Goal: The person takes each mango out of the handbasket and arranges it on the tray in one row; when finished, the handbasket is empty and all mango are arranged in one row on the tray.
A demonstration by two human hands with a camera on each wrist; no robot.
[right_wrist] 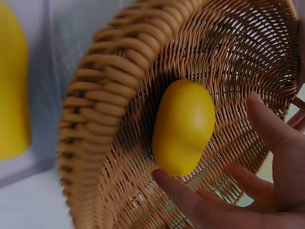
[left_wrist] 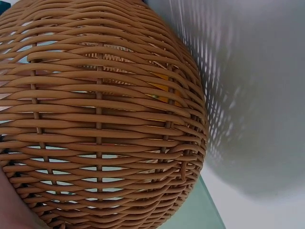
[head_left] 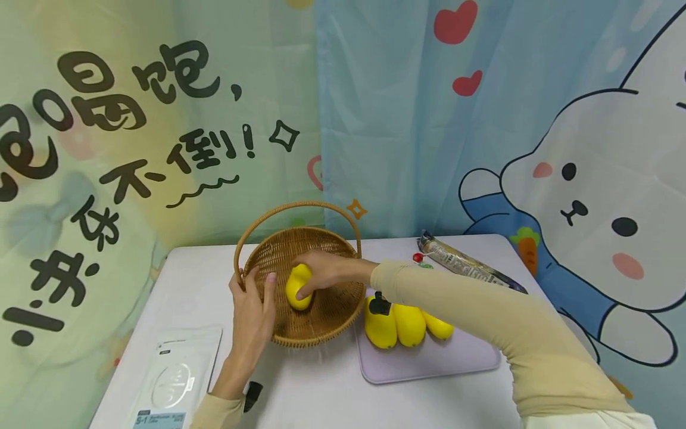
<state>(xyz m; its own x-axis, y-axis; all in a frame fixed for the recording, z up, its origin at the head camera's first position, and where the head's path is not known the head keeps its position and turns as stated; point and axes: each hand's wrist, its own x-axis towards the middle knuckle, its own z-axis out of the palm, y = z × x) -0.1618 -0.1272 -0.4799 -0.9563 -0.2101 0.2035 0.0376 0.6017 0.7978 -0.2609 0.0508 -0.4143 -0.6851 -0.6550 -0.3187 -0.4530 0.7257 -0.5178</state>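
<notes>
A brown wicker basket [head_left: 332, 325] with an arched handle stands on the table, its mouth tilted forward. My left hand [head_left: 252, 319] grips its left rim, thumb on the inner side. Inside lies a yellow mango [right_wrist: 183, 126], resting against the woven wall. Over it reaches my right hand [head_left: 324, 274], fingers spread. In the right wrist view one fingertip [right_wrist: 162, 177] touches or almost touches the mango's lower end, and the other fingers stand apart from it. The left wrist view shows mostly the outer weave [left_wrist: 100, 109], with a bit of yellow showing through.
Right of the basket, several yellow mangoes [head_left: 380, 328] lie on a pale purple board [head_left: 429, 366]. Behind them are a long dark packet [head_left: 471, 262] and a small red-and-green item [head_left: 418, 257]. A white pouch [head_left: 174, 381] lies at the front left. Printed curtains hang behind the table.
</notes>
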